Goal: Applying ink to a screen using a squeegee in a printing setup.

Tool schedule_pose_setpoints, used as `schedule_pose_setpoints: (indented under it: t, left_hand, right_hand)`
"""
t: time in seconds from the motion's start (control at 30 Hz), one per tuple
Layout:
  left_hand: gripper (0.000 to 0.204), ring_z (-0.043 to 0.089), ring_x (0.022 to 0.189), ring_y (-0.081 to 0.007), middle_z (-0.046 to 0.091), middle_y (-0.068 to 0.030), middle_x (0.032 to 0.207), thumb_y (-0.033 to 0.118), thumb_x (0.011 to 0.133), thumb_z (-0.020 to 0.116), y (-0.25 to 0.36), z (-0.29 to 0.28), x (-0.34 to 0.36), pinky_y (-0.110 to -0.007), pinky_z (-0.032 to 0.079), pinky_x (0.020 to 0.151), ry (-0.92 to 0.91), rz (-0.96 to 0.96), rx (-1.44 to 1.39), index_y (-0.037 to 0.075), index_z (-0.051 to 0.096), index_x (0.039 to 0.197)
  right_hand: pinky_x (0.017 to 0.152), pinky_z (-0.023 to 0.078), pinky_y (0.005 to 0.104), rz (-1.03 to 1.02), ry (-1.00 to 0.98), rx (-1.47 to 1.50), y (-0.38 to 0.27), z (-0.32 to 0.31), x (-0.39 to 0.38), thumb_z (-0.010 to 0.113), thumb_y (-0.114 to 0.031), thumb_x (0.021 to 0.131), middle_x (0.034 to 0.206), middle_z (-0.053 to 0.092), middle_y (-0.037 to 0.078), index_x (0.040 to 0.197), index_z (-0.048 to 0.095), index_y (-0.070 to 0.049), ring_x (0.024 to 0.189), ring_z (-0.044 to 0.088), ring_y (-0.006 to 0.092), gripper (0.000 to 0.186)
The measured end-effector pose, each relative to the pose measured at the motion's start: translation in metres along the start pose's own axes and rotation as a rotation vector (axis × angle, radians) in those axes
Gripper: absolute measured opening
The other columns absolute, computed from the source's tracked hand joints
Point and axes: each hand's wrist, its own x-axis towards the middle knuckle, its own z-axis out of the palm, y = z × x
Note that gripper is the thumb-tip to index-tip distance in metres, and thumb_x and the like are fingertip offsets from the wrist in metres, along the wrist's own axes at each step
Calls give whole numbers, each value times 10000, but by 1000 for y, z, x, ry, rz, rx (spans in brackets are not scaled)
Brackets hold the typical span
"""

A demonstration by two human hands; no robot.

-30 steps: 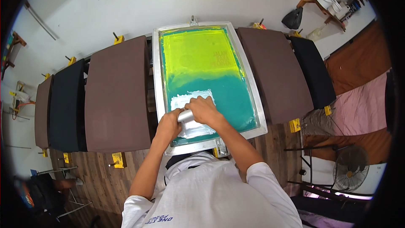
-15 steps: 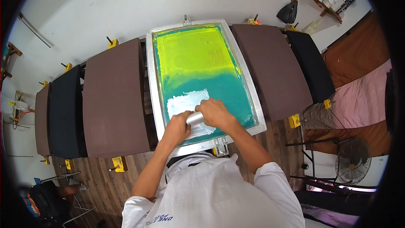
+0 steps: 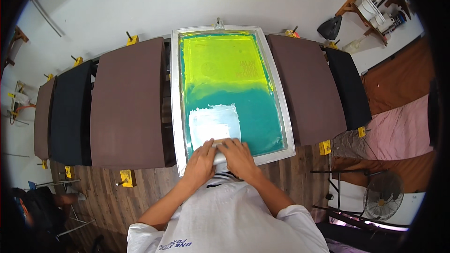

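A silk-screen printing screen [image 3: 243, 29] with a pale metal frame lies lengthwise before me. Its mesh is yellow-green at the far part and teal nearer me. White ink [image 3: 215, 117] covers a squarish patch at the near left of the mesh. Over the near edge of that patch, both hands grip a squeegee [image 3: 219, 158] with a silvery handle. My left hand [image 3: 200, 163] is closed round its left side, and my right hand [image 3: 239, 160] round its right side, thumbs close together. The squeegee's lower edge is mostly hidden by my hands.
Brown pallets [image 3: 129, 103] and a black-covered pallet [image 3: 71, 112] flank the screen in a row, with yellow clamps [image 3: 127, 178] at their ends. A wall shelf [image 3: 370, 18] holds tubs at upper right. A fan [image 3: 383, 197] stands at lower right; a person's arm [image 3: 65, 199] shows at lower left.
Both hands have drawn the squeegee toward me, from the middle of the white patch to its near edge. Its handle has turned more level. The view has shifted slightly.
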Motion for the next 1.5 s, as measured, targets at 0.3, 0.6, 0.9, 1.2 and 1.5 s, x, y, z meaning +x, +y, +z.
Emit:
schedule_pose_setpoints:
  t: [0.3, 0.6, 0.9, 1.2, 1.5]
  left_hand:
    - [553, 609, 1093, -419, 598, -264, 1232, -84, 731, 570, -40, 16, 35, -459, 504, 914, 67, -54, -36, -67, 527, 1283]
    - [605, 591, 1156, -409, 618, -263, 1225, -123, 625, 602, 3, 7, 5, -451, 474, 1003, 28, -153, -203, -55, 589, 1226]
    - [673, 533, 1241, -424, 557, -255, 1334, -166, 581, 598, -21, 17, 30, -440, 453, 1058, 112, -212, -159, -35, 599, 1241]
    - [608, 598, 1152, -411, 625, -249, 1241, -120, 594, 644, 19, -5, 13, -457, 469, 1016, 35, -259, -141, -38, 635, 1196]
    - [618, 589, 1139, -430, 604, -270, 1248, -154, 613, 597, -35, 13, 34, -468, 483, 970, 121, -114, -135, -35, 614, 1219]
  right_hand:
    - [804, 501, 456, -42, 98, 37, 23, 12, 43, 657, 59, 662, 1150, 584, 119, 1177, 600, -59, 1039, 558, 340, 531]
    - [906, 516, 431, 21, -102, 138, 2, -18, 4, 653, 59, 674, 1167, 601, 150, 1176, 613, -38, 1101, 540, 370, 513]
    - [745, 543, 447, -24, 3, 38, 24, 11, 39, 668, -8, 720, 1171, 553, 166, 1137, 609, -55, 1162, 520, 350, 424]
    - [844, 539, 417, 10, -97, 166, 13, -15, 11, 644, 31, 700, 1151, 597, 118, 1165, 671, -77, 1133, 541, 325, 478]
    - [852, 503, 430, 52, 67, 159, 22, 9, 42, 650, 75, 658, 1147, 581, 102, 1130, 634, -73, 1061, 549, 334, 495]
